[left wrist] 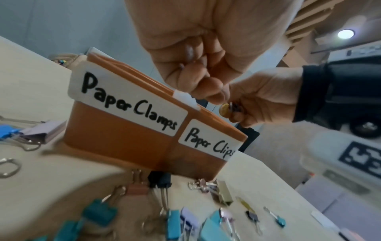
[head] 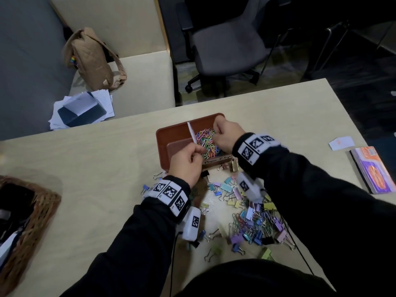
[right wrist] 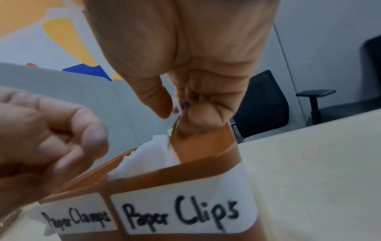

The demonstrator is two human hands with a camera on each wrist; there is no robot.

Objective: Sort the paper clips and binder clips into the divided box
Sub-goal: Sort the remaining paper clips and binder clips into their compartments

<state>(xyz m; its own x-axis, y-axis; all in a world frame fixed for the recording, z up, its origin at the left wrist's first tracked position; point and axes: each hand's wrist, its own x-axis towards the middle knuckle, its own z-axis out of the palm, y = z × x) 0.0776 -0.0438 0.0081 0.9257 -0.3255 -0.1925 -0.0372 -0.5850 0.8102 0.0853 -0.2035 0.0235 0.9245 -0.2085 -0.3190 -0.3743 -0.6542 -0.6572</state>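
A brown divided box (head: 162,133) stands mid-table, with a white divider (head: 191,133) and front labels "Paper Clamps" (left wrist: 128,102) and "Paper Clips" (right wrist: 181,213). Coloured paper clips (head: 206,140) fill its right compartment; no clips show in the left one. My right hand (head: 225,136) hovers over the paper clips, pinching a yellowish paper clip (left wrist: 224,110) between thumb and fingers (right wrist: 195,120). At the box's near edge by the divider, my left hand (head: 188,161) is tightly curled, with a small dark piece showing inside the fingers (left wrist: 202,81). Binder clips (head: 252,215) lie scattered in front of the box.
A wicker basket (head: 27,221) sits at the table's left edge. On the right lie a colourful booklet (head: 372,170) and a white card (head: 341,142). Behind the table are an office chair (head: 227,46) and a bench with a tan bag (head: 92,58) and papers (head: 81,108).
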